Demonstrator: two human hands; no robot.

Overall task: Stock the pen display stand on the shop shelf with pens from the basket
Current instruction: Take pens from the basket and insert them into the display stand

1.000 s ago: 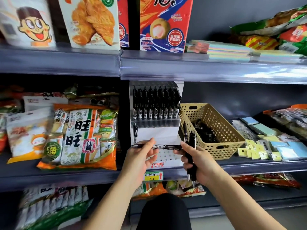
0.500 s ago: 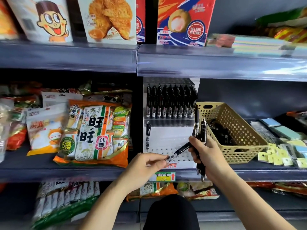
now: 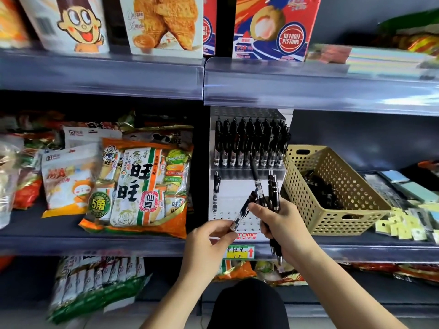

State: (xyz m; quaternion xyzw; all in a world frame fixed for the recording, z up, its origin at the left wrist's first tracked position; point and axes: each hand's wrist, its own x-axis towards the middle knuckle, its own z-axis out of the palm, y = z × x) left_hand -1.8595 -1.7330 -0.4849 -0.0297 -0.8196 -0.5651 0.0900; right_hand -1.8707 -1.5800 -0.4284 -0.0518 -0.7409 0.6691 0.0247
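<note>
A white pen display stand (image 3: 234, 188) stands on the middle shelf; its top row holds several black pens (image 3: 249, 143), and one pen hangs alone at the left of the lower row. Right of it sits a tan perforated basket (image 3: 337, 186) with black pens inside. My right hand (image 3: 282, 222) grips a bundle of black pens (image 3: 274, 188) upright in front of the stand. My left hand (image 3: 209, 236) pinches the lower end of a single pen (image 3: 244, 208), which slants up to the right-hand fingers.
Orange snack bags (image 3: 142, 186) crowd the shelf left of the stand. Sticky notes and stationery (image 3: 403, 210) lie right of the basket. An upper shelf edge (image 3: 308, 91) overhangs the stand closely. A yellow price tag (image 3: 240, 251) sits below it.
The single pen has swung from level to slanting steeply upward. My left hand has slid down to its lower end. The view has shifted left, so the stand appears farther right.
</note>
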